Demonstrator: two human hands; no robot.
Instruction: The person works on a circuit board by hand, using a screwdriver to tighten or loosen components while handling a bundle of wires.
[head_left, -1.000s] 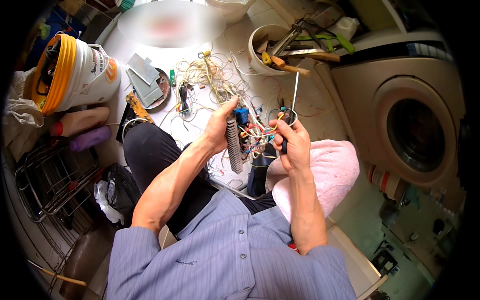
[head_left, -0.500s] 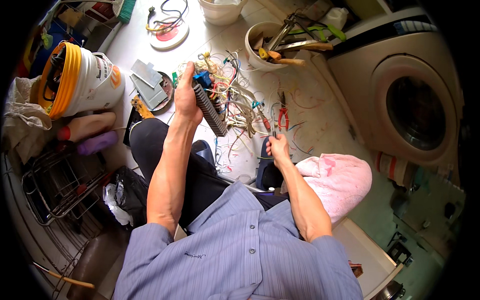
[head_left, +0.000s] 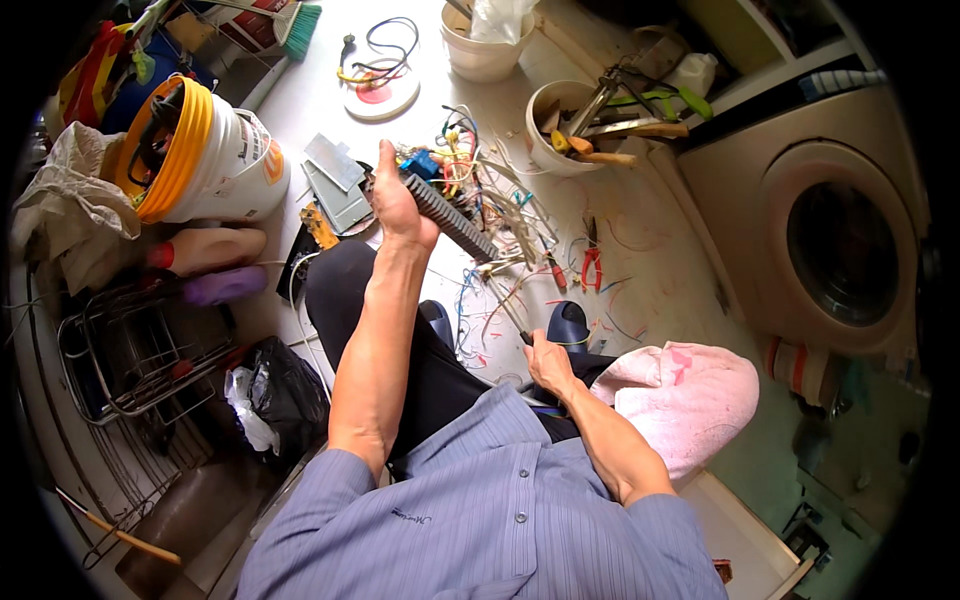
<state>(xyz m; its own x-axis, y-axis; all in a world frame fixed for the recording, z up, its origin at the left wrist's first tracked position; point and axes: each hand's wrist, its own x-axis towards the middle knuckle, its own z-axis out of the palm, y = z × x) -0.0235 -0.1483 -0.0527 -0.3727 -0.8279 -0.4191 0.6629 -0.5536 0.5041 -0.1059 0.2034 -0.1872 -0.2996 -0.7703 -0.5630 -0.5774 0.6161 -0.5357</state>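
Note:
My left hand (head_left: 402, 208) is closed around a long grey ribbed block (head_left: 452, 220), its thumb pointing away from me. Blue parts (head_left: 420, 165) and a tangle of coloured wires (head_left: 490, 185) lie along the block's far side. Lower right, my right hand (head_left: 552, 364) grips a screwdriver (head_left: 510, 310) by its dark handle. The thin shaft slants up and left toward the block's near end; whether the tip touches it I cannot tell. Just beyond my right hand, red-handled pliers (head_left: 592, 268) and a red-handled tool (head_left: 556, 274) rest on the floor.
Wire scraps litter the white floor around my slippers (head_left: 569, 325). Grey metal plates (head_left: 335, 185) lie left of the block. A white bucket of tools (head_left: 545, 135) stands ahead, a yellow-rimmed bucket (head_left: 240, 165) at left, a washing machine (head_left: 735, 190) at right. A pink towel (head_left: 690, 400) is beside my right forearm.
My right hand has drawn nearer to me, and its screwdriver has swung to point up-left at the block. The block in my left hand has tilted flatter. The whole view has shifted slightly.

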